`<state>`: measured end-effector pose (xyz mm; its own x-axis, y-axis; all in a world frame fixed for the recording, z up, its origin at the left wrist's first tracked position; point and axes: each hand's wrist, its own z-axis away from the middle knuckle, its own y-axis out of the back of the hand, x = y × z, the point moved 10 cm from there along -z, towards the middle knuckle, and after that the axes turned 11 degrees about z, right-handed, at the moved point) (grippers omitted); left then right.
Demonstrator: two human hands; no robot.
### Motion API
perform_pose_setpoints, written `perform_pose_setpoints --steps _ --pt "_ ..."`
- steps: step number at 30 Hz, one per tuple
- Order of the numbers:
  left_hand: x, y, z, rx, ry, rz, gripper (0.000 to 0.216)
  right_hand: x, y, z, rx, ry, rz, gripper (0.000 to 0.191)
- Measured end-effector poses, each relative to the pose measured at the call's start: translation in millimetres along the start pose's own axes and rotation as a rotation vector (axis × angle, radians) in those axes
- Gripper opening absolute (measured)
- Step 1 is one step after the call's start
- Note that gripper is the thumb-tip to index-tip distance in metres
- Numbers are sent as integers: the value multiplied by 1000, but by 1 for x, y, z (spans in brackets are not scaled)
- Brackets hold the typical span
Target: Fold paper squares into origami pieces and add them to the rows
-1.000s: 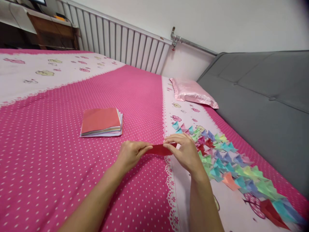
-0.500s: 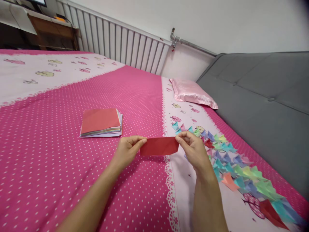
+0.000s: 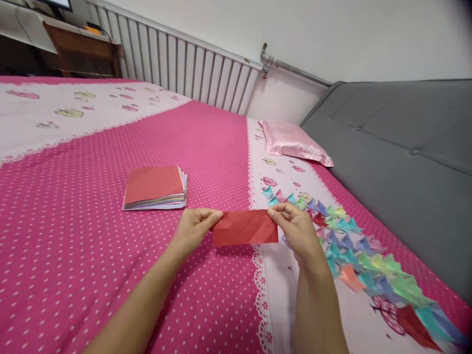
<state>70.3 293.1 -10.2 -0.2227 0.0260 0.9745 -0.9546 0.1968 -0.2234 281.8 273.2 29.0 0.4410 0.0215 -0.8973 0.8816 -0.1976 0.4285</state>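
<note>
A red sheet of paper [image 3: 245, 228], a wide rectangle in outline, hangs just above the bed between my hands. My left hand [image 3: 197, 227] pinches its upper left corner between thumb and fingers. At the upper right corner, my right hand [image 3: 294, 227] has the same kind of pinch. Faint crease lines cross the paper. To the left, beyond my left hand, lies a stack of coloured paper [image 3: 155, 186] with a red sheet on top. Several folded paper boats [image 3: 376, 263] in many colours spread in rows to the right of my right hand.
The bed has a pink dotted cover [image 3: 92, 255] with white printed bands. A pink satin pillow [image 3: 293, 142] rests near the grey headboard [image 3: 398, 123] on the right. Behind the bed stand a white radiator [image 3: 177, 59] and a wooden desk [image 3: 81, 44].
The red paper has swung so that more of its face shows, its lower edge sitting lower. Both hands keep their pinch and have barely moved.
</note>
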Motion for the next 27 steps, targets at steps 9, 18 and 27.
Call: perform_pose_setpoints --steps 9,18,27 --pt "-3 13 -2 113 -24 -21 28 -3 4 -1 36 57 46 20" --pt "-29 25 1 252 122 170 43 -54 -3 20 395 389 293 13" --pt "-20 5 0 158 209 892 21 -91 -84 51 -15 830 568 10"
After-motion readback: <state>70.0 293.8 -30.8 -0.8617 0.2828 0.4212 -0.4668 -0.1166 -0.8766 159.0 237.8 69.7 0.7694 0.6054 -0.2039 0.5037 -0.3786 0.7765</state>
